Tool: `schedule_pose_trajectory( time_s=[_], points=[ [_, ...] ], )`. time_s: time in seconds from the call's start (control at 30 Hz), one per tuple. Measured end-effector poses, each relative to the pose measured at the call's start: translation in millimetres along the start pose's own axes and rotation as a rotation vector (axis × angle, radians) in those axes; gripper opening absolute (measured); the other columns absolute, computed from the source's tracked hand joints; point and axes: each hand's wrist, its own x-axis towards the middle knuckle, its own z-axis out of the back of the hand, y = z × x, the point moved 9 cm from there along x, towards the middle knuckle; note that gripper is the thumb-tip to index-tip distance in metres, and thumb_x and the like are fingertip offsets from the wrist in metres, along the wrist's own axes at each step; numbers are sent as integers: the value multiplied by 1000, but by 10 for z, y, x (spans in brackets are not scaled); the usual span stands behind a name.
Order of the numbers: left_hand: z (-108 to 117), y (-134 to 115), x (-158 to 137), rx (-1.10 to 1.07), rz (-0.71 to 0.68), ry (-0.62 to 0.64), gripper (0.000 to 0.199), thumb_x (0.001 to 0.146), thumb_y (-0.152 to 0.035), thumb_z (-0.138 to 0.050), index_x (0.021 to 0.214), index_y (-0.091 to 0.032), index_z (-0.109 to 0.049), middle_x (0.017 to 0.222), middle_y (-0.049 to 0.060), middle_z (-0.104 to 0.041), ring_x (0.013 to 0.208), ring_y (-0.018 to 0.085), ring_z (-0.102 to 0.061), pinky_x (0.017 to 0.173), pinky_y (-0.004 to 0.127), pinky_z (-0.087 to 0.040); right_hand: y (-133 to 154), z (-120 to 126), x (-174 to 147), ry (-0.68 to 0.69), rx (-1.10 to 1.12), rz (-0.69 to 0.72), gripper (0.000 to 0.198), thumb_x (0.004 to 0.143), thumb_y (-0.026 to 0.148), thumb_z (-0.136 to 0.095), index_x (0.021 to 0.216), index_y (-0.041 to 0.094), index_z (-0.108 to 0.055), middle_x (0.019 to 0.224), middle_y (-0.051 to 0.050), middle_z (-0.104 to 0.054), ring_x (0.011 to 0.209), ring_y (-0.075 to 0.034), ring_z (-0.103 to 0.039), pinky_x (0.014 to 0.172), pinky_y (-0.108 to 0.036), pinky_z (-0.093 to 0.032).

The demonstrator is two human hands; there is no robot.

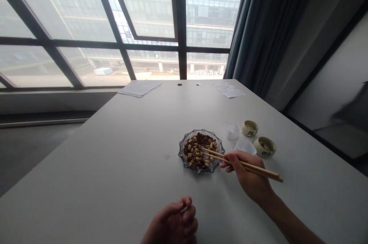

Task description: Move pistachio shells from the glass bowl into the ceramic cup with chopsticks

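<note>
A white worktop (115,159) stretched away from the person towards a large, dark-framed window (208,14). A shallow glass dish (181,156) with a scalloped rim sat on it, a little right of centre, within reach of both hands. The dish held pale, rounded nuts (189,151) mixed with small dark seeds (205,138), the seeds thickest towards the far side.

The right hand (250,180) came in from the lower right, its fingers pinching a pair of wooden chopsticks (255,168). Their tips reached in among the nuts, close together; whether they gripped one could not be told. The left hand (176,221) was at the near centre, short of the dish, its fingers curled in and the thumb laid against them.

Just beyond the right hand stood two clear plastic containers (232,131), and right beside these, two cream cups (264,153) marked with dark characters. Sheets of paper (140,89) lay at the far left corner, and more paper (232,90) at the far right. A dark curtain (258,29) hung right of the window.
</note>
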Motion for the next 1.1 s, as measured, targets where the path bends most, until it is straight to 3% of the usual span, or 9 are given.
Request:
schedule_pose_trajectory(
  time_s=[0.13, 0.3, 0.43, 0.57, 0.83, 1.1],
  points=[
    [6, -4, 8, -10, 2, 4, 17, 78, -25, -76, 91, -16, -69, 69, -3, -51, 61, 10, -45, 58, 24, -28, 115, -94, -15, 90, -130, 109, 28, 100, 37, -57, 86, 21, -74, 81, -5, -74, 69, -18, -69, 66, -29, -55],
    [11, 16, -6, 1, 18, 17, 18, 77, -26, -77, 90, -16, -69, 68, -3, -50, 61, 10, -45, 57, 24, -28, 141, -9, -21, 7, -255, 199, 25, 101, 34, -54, 89, 22, -72, 88, -6, -73, 80, -20, -68, 72, -29, -53],
    [28, -6, -8, -11, -13, -12, 18, 77, -25, -76, 91, -16, -69, 69, -3, -50, 61, 10, -44, 57, 23, -28, 142, 45, -23, -20, -245, 211, 25, 101, 35, -55, 89, 22, -73, 86, -6, -73, 77, -20, -69, 70, -29, -53],
    [27, -1, -6, -3, -9, -25, 18, 77, -25, -75, 90, -16, -67, 68, -4, -47, 60, 10, -43, 57, 23, -26, 124, 33, -9, 3, -227, 172, 28, 100, 38, -57, 86, 22, -73, 81, -4, -74, 69, -19, -69, 66, -29, -54],
    [79, -2, -6, 14, -12, -30, 18, 78, -25, -74, 90, -16, -65, 69, -4, -45, 60, 10, -43, 57, 23, -26, -154, 27, 44, -15, -52, -45, 36, 95, 52, -61, 93, 19, -75, 83, -8, -78, 66, -22, -74, 62, -32, -61],
    [44, -1, 11, 7, -3, -26, 17, 79, -25, -74, 90, -16, -65, 69, -3, -48, 60, 10, -44, 56, 23, -28, -129, 43, 40, -24, -85, -38, 41, 96, 55, -59, 89, 18, -76, 86, -10, -79, 67, -22, -75, 63, -33, -62]
  ],
)
